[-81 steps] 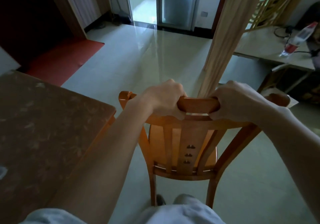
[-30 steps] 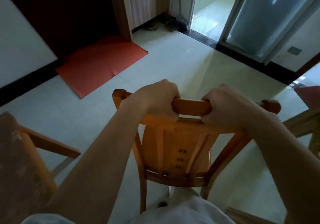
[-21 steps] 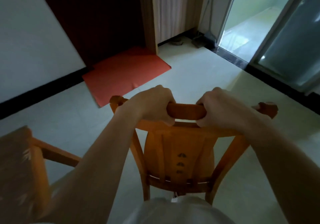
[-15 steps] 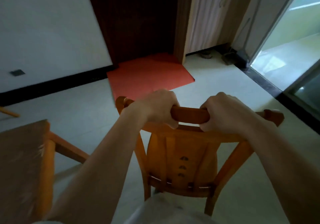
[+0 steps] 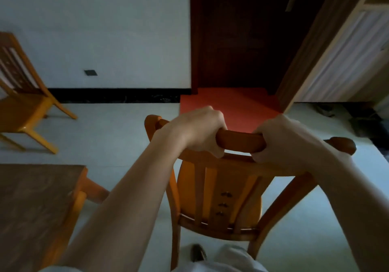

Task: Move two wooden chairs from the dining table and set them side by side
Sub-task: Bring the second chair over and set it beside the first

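Both my hands grip the top rail of an orange wooden chair (image 5: 219, 200) right in front of me, its slatted back facing me. My left hand (image 5: 195, 130) holds the rail's left part and my right hand (image 5: 282, 143) the right part, a short stretch of bare rail between them. A second wooden chair (image 5: 23, 95) stands at the far left against the white wall, apart from the one I hold. The dining table (image 5: 33, 204) shows its brown corner at the lower left.
A red mat (image 5: 227, 107) lies on the pale tiled floor before a dark doorway (image 5: 237, 34). A wooden cabinet with a white panel (image 5: 341, 51) stands at the right. Dark objects lie on the floor at the far right (image 5: 364, 122).
My view and the held chair have swung left: the glass doors have left the frame, the wall and doorway now face me, and the second chair has come into sight at the left.
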{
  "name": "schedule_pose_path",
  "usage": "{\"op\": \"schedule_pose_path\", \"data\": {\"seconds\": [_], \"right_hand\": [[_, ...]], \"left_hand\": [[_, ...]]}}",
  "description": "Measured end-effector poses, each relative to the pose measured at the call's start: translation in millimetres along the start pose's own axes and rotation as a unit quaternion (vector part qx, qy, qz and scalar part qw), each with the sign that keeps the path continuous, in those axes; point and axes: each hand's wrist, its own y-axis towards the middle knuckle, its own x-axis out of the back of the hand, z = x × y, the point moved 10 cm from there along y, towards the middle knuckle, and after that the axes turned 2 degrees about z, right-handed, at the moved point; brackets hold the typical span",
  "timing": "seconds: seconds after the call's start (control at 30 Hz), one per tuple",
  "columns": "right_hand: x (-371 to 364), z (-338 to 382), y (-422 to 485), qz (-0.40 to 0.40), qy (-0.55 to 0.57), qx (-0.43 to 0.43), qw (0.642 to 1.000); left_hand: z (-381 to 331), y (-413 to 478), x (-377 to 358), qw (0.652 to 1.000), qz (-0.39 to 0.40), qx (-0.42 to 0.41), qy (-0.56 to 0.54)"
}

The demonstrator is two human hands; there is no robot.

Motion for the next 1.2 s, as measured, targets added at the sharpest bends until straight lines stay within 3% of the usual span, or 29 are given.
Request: {"op": "schedule_pose_path", "data": {"seconds": [0.4,0.7,1.0,1.2], "right_hand": [[35.1,5.3,300.9,0.025,-0.057,0.181,0.981],[85.1,100.5,490.1,0.034,-0.077,0.329,0.94],[97.8,236.4,668.4,0.073,-0.091,0.429,0.896],[112.6,328.7,749.3,0.07,-0.097,0.501,0.857]], "left_hand": [[216.8,109.3,104.8,0.98,-0.049,0.181,-0.067],[372.9,96.8,203.6,0.936,-0.14,0.32,-0.048],[544.6,56.5,278.9,0.894,-0.2,0.398,-0.06],[632.7,21.6,326.7,0.874,-0.197,0.444,-0.032]]}}
